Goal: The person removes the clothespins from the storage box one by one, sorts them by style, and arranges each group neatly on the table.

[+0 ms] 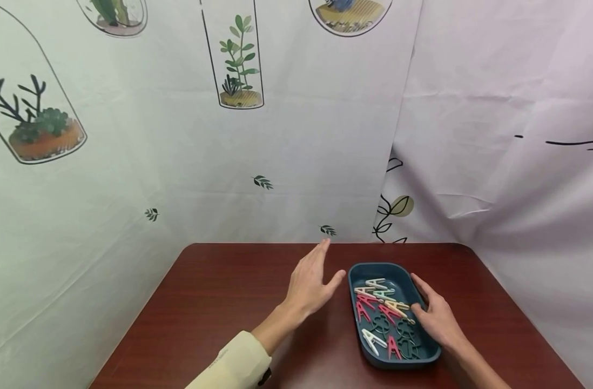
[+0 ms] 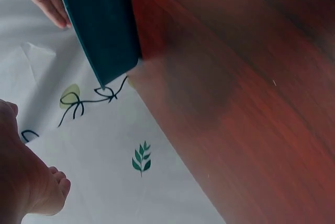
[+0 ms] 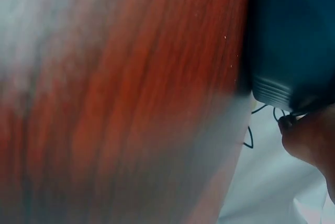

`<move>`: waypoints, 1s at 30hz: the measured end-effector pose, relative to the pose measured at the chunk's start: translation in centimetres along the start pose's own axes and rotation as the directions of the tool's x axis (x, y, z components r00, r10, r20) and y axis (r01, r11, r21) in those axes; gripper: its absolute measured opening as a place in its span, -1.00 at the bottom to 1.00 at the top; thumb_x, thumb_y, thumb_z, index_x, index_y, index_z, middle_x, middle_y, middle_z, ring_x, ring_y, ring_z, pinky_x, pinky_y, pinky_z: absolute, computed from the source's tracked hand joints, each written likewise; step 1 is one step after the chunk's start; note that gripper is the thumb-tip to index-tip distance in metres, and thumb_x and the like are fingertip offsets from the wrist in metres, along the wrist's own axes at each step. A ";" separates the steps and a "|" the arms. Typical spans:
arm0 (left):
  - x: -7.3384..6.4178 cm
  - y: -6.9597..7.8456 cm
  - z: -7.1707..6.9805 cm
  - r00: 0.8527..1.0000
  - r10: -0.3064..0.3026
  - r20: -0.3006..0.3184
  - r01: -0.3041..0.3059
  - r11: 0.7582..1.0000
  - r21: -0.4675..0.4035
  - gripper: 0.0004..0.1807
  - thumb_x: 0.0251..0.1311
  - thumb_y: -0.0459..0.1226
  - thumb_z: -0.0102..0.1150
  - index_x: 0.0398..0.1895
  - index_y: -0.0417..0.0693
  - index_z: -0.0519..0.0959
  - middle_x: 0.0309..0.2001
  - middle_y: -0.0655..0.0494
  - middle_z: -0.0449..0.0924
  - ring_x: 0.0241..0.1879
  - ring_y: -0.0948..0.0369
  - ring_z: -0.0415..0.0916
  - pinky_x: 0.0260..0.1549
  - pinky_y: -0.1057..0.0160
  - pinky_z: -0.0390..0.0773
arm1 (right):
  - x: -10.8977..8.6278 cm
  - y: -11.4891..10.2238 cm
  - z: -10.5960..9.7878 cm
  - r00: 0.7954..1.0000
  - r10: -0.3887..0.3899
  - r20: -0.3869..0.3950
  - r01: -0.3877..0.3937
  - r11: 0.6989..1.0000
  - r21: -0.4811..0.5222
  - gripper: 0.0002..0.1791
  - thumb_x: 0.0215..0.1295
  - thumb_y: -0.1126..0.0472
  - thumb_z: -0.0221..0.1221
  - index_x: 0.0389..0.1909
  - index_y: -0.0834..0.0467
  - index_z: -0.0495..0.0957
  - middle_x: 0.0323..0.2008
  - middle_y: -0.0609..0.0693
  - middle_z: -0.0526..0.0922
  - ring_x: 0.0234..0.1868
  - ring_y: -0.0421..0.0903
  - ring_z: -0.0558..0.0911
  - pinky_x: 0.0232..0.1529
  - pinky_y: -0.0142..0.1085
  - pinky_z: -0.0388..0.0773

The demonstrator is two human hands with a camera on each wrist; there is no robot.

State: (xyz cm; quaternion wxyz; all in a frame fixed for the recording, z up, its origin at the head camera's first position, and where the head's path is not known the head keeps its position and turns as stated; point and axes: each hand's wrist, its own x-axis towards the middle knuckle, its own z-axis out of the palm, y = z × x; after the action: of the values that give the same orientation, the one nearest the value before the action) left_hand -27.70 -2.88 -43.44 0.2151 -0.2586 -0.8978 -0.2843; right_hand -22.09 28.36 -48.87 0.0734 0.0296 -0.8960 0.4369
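Note:
On the right part of the table stands a dark blue oblong tray [image 1: 425,346] with rounded corners. Several plastic clothespins [image 1: 373,341] in white, pink, yellow and pale green lie loose in it. Dark green outline-shaped pieces [image 1: 407,346] are heaped among them. My right hand [image 1: 439,319] grips the tray's right side, thumb over the rim and fingers along the outer wall. To the left of the tray my left hand [image 1: 310,281] hovers apart from it, fingers straight and thumb spread, holding nothing. In the left wrist view the tray's outer wall [image 2: 102,25] shows beyond that hand.
The reddish-brown wooden table [image 1: 218,302] ends at a far edge against a white hanging cloth [image 1: 301,140] printed with plants in jars. More pale cloth [image 1: 530,205] hangs in folds along the right side.

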 end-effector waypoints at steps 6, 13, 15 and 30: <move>0.0 1.4 1.4 0.999 -0.027 0.038 0.030 0.995 -0.091 -0.12 0.48 0.08 0.23 0.71 0.03 0.12 0.60 0.08 0.29 0.54 0.08 0.30 0.42 -0.07 0.40 | -0.2 0.6 -0.1 0.999 -0.044 -0.007 0.044 0.999 0.028 -0.23 0.45 0.52 0.03 0.65 0.34 0.07 0.56 0.46 0.20 0.51 0.44 0.30 0.02 -0.80 0.16; -0.2 3.2 3.3 0.992 -0.074 0.100 0.094 0.971 -0.218 -0.14 0.48 0.06 0.25 0.71 0.09 0.12 0.59 0.10 0.31 0.52 0.11 0.33 0.42 -0.05 0.39 | -0.2 0.7 0.0 0.998 -0.062 -0.007 0.062 0.997 0.055 -0.24 0.47 0.54 0.00 0.65 0.35 0.05 0.56 0.47 0.20 0.49 0.46 0.32 0.00 -0.78 0.23; -0.3 3.7 4.0 0.990 -0.083 0.115 0.109 0.965 -0.240 -0.14 0.48 0.06 0.25 0.71 0.09 0.14 0.58 0.10 0.32 0.51 0.11 0.34 0.42 -0.05 0.40 | -0.2 0.6 0.0 0.998 -0.064 -0.008 0.064 0.996 0.062 -0.24 0.46 0.55 0.00 0.65 0.35 0.05 0.55 0.47 0.20 0.47 0.45 0.35 -0.01 -0.77 0.27; -1.0 7.5 8.0 0.969 -0.152 0.193 0.214 0.908 -0.359 -0.26 0.43 0.02 0.35 0.58 0.02 0.37 0.46 0.17 0.50 0.42 0.16 0.46 0.36 0.00 0.48 | 0.0 0.7 0.2 0.999 -0.040 -0.024 0.042 0.996 0.077 -0.26 0.49 0.53 0.01 0.64 0.34 0.08 0.58 0.42 0.19 0.51 0.43 0.31 0.05 -0.74 0.26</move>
State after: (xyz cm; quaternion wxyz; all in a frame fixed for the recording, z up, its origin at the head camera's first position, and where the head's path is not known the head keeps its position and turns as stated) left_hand -24.43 7.08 -46.96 0.0605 -0.2314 -0.8611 -0.4487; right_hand -22.20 28.62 -49.50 0.0912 0.0459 -0.8768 0.4698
